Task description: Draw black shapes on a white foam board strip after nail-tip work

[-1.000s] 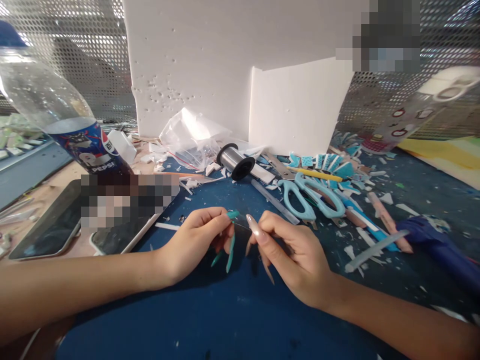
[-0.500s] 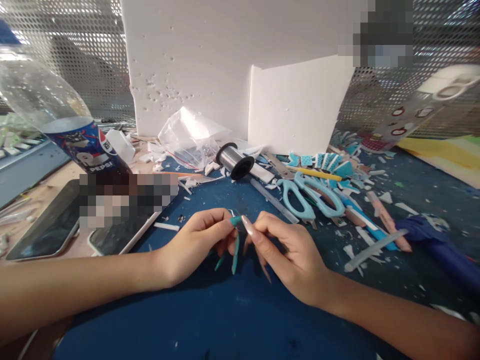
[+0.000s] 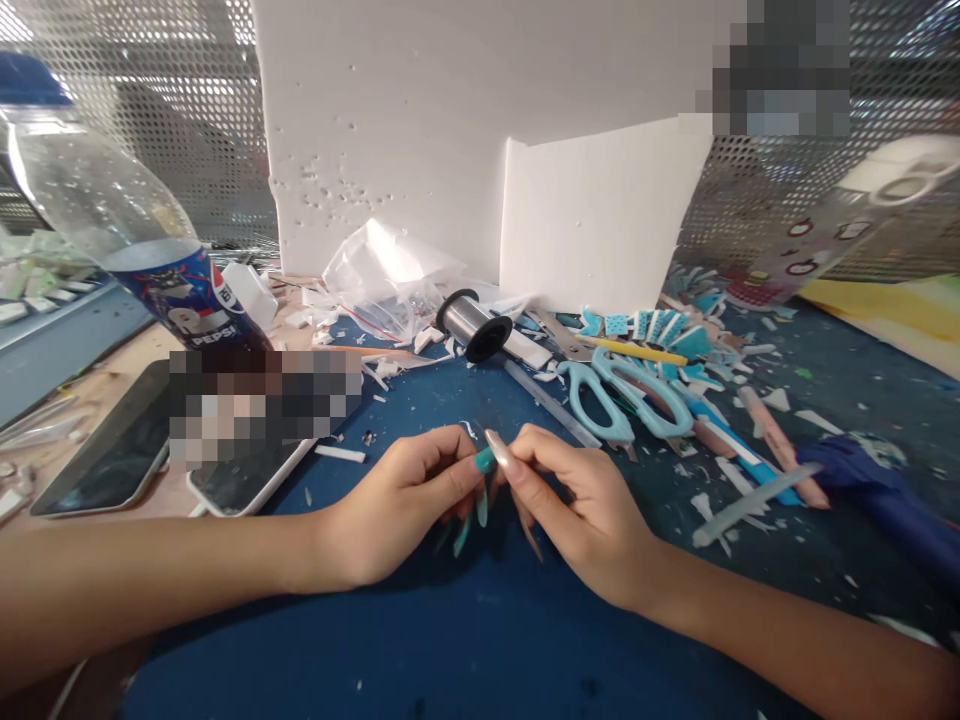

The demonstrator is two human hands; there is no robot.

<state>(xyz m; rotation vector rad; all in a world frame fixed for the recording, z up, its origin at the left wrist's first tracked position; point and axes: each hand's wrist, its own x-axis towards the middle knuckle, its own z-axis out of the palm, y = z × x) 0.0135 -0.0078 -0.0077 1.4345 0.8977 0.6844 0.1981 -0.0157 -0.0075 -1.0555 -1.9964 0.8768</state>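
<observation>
Above the blue mat (image 3: 420,650), my left hand (image 3: 420,490), with green nails, is closed in a pinch. My right hand (image 3: 581,505), with long pale nails, pinches right beside it, and the two sets of fingertips meet or nearly meet. A thin clear thread showed between them earlier; now it is mostly hidden by fingers and nails. A tiny white curl (image 3: 470,430) shows just above my left fingertips. Beyond the hands lies a spool (image 3: 474,325) of fine silvery line with black flanges.
Light-blue scissors (image 3: 622,395), a yellow pencil (image 3: 634,349), a glue stick (image 3: 551,403) and a blue glue gun (image 3: 885,490) lie around. Two phones (image 3: 101,440) and a Pepsi bottle (image 3: 180,290) are left. White foam boards (image 3: 600,215) stand behind, with scraps scattered about.
My left hand has moved slightly right, closing the gap to my right fingertips. The strand visible between them a second ago is now mostly hidden. My right hand stays nearly in place.
</observation>
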